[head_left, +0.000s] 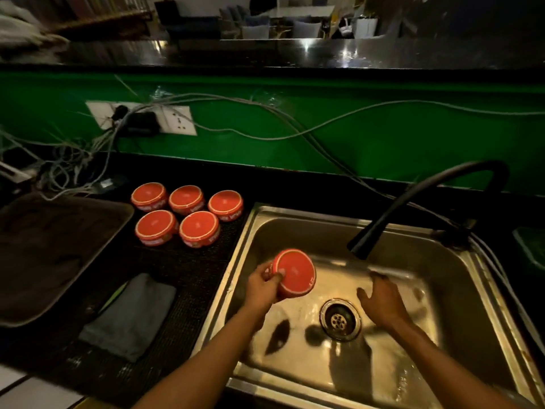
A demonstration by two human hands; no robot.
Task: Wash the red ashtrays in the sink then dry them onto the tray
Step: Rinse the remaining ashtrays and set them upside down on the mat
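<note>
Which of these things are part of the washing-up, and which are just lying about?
Part of the job: red ashtray held in left hand; five ashtrays on counter; sink; tap; tray; grey cloth.

Lying about: cables; wall sockets.

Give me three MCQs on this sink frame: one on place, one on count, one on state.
1. Where is the gray folded cloth?
A. in the sink
B. on the counter left of the sink
C. on the tray

2. How many red ashtrays sit on the counter?
A. three
B. five
C. seven

3. What is the left hand doing?
A. gripping a red ashtray over the sink
B. resting flat on the tray
C. turning the faucet

Key: 1 B, the cloth lies beside the basin, below the tray. 2 B, five stand grouped behind the cloth. 3 A, fingers curl around the tilted ashtray.
</note>
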